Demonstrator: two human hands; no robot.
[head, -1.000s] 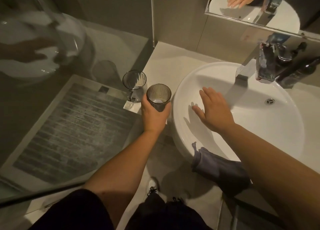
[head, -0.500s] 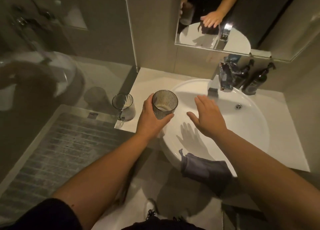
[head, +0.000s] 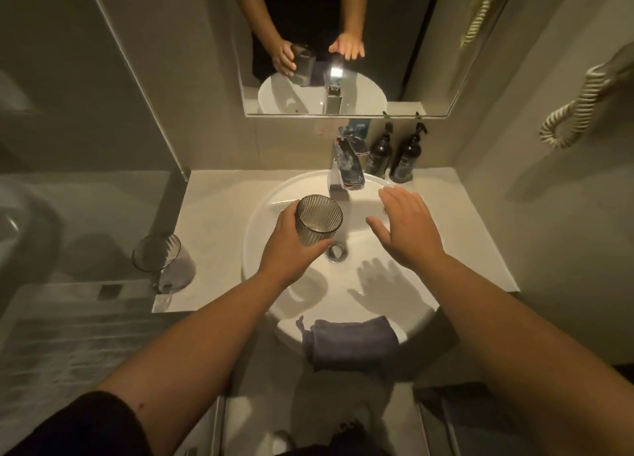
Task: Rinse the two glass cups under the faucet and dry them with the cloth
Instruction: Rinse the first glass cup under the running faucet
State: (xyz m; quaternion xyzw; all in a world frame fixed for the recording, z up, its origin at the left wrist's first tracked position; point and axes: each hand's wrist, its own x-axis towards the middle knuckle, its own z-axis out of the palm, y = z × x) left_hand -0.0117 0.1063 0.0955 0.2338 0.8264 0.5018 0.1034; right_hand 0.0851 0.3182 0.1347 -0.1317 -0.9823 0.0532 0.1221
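My left hand (head: 286,244) grips a ribbed glass cup (head: 319,219) upright over the white basin (head: 264,215), a little in front of and left of the chrome faucet (head: 347,166). A little liquid shows at the cup's bottom. My right hand (head: 406,229) hovers flat with straight fingers over the basin's right side, just below the faucet's lever, holding nothing. The second glass cup (head: 158,260) stands on the counter's left edge, against the glass partition. A grey cloth (head: 350,342) hangs over the basin's near rim.
Two dark pump bottles (head: 394,155) stand behind the faucet on the right. The drain (head: 337,252) lies below the held cup. A mirror (head: 329,44) hangs above, a coiled cord (head: 579,106) is on the right wall, and a shower floor lies at left.
My left hand has carried the ribbed cup from the counter's edge to over the basin near the faucet. My right hand has moved towards the faucet. The view has tilted up.
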